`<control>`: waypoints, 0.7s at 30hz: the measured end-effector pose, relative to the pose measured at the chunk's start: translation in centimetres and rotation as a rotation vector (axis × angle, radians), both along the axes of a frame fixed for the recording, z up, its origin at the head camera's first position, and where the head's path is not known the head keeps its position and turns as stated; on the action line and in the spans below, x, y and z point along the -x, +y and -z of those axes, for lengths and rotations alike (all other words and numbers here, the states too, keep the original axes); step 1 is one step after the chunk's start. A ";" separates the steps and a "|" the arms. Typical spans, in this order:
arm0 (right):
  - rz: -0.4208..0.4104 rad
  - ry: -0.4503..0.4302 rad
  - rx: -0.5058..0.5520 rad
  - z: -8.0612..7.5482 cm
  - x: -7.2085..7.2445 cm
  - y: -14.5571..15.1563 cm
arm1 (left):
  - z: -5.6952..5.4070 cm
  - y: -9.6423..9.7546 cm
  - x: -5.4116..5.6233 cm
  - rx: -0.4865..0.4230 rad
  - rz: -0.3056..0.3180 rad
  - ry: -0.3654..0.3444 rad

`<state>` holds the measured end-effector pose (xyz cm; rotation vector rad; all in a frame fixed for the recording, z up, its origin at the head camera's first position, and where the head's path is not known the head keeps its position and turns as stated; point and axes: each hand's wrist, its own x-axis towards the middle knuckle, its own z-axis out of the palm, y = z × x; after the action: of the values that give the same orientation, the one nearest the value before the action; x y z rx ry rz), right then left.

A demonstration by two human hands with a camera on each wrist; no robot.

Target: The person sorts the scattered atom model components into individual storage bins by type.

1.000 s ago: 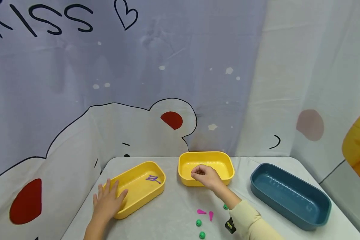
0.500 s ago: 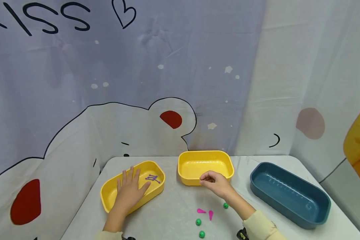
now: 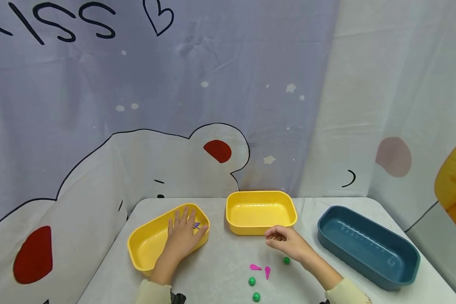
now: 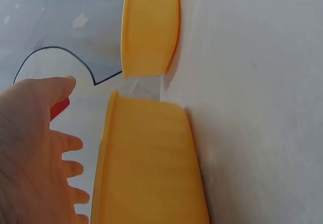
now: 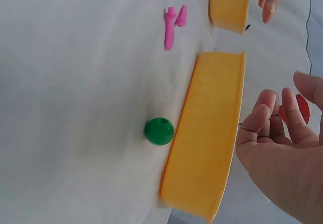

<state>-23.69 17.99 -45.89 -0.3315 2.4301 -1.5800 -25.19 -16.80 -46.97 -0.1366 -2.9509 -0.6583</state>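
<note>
My left hand (image 3: pixel 182 237), fingers spread, hovers over the right part of the left yellow tray (image 3: pixel 146 245). Beneath it, thin purple sticks (image 3: pixel 196 225) lie in that tray, partly covered by the hand. The left wrist view has the thumb and fingertips (image 4: pixel 73 169) above the tray's rim, holding nothing. My right hand (image 3: pixel 289 243) is in the air before the back yellow tray (image 3: pixel 247 231), its fingers loosely curled. A gap shows between thumb and fingers in the right wrist view, with nothing held. Below it on the table is a green bead (image 5: pixel 159 131).
Two pink pieces (image 3: pixel 267 272) with narrow ends lie mid-table. Two more green beads (image 3: pixel 252 281) are in front of them. A dark blue tray (image 3: pixel 365 257) stands at the right. A printed curtain (image 3: pixel 273 105) hangs behind the table.
The left hand has moved rightward from the tray's left end to over the purple sticks. My right hand has drawn back from above the back yellow tray, toward the right and nearer.
</note>
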 end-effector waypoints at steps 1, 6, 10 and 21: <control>-0.002 -0.008 -0.005 0.1 -0.1 0.3 | 0.0 0.3 0.1 0.002 0.005 0.002; -0.034 -0.045 -0.022 0.6 -0.8 1.5 | 0.1 1.3 0.7 0.020 0.014 0.000; -0.084 -0.043 -0.005 1.1 -1.1 2.5 | 0.3 2.2 1.5 0.025 0.028 -0.011; -0.148 -0.098 -0.010 2.1 -1.4 5.1 | 0.2 5.2 3.4 0.037 0.085 -0.046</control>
<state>-22.28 23.06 -48.01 -0.4122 2.2830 -1.4850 -28.62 -11.62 -47.19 -0.2551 -3.0164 -0.6258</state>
